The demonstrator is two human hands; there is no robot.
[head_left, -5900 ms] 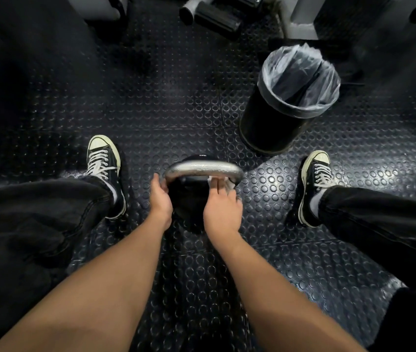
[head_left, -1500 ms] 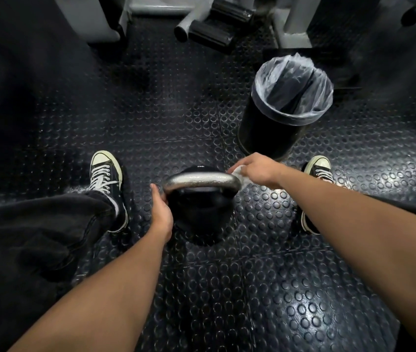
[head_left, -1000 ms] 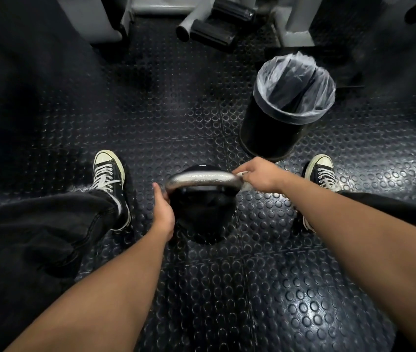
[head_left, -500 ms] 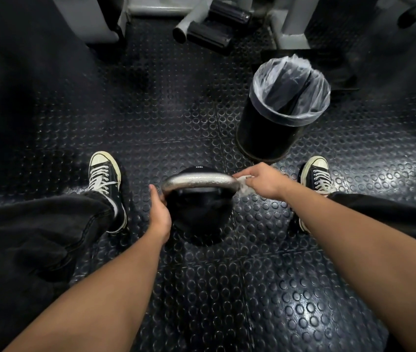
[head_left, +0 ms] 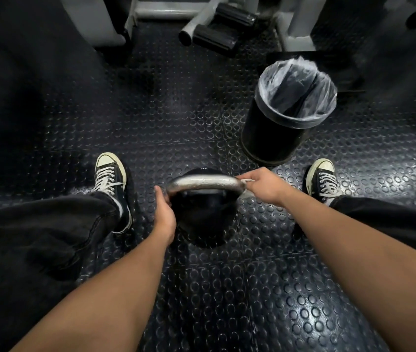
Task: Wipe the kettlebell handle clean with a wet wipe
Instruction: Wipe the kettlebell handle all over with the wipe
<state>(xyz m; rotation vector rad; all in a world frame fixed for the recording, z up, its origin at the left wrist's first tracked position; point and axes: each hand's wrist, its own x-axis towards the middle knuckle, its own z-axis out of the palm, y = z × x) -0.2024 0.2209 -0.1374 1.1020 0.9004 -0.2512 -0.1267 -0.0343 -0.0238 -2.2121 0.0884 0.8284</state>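
A black kettlebell (head_left: 203,219) stands on the studded rubber floor between my feet, its silver handle (head_left: 204,182) arching across the top. My left hand (head_left: 164,214) grips the left end of the handle where it meets the body. My right hand (head_left: 263,185) is at the handle's right end, fingers curled round a white wet wipe (head_left: 246,181) pressed against the metal. Only a small edge of the wipe shows past my fingers.
A black bin (head_left: 282,123) with a clear liner stands just beyond my right hand. My two sneakers (head_left: 111,179) (head_left: 322,177) flank the kettlebell. Grey gym machine frames and black roller pads (head_left: 218,29) sit further back.
Since several seconds ago my right hand with the wipe shifted from the handle's near side to its right end. In the last second it stays there, rubbing slightly; the left hand keeps its grip.
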